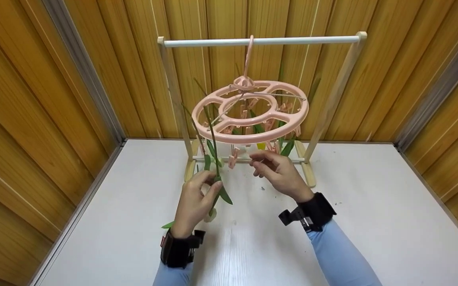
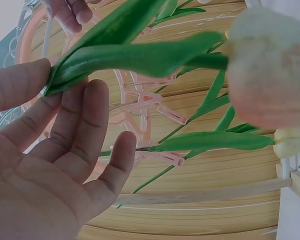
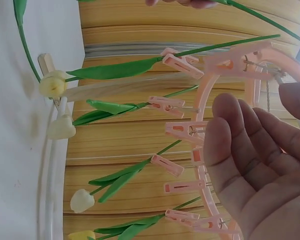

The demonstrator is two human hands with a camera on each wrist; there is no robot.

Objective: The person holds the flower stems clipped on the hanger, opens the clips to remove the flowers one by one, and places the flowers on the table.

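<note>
My left hand (image 1: 195, 198) pinches an artificial tulip by its green stem (image 1: 214, 149) and leaf base between thumb and index finger. The stem points up, with the pale bloom (image 2: 270, 67) hanging below; the left wrist view shows it pinkish at one side. My right hand (image 1: 280, 171) holds nothing, its fingers loosely bent beside the hanging clips. A round pink clip hanger (image 1: 249, 139) is above both hands. Other tulips hang bloom-down from its pink clips (image 3: 168, 166), among them a white one (image 3: 82, 201) and a pale yellow one (image 3: 53, 85).
The hanger hooks over the white bar (image 1: 304, 40) of a wooden-legged rack (image 1: 334, 93) standing on a white table (image 1: 113, 222). A green leaf (image 1: 168, 225) shows on the table left of my left wrist. Wood-panelled walls (image 1: 34, 99) enclose the back and sides.
</note>
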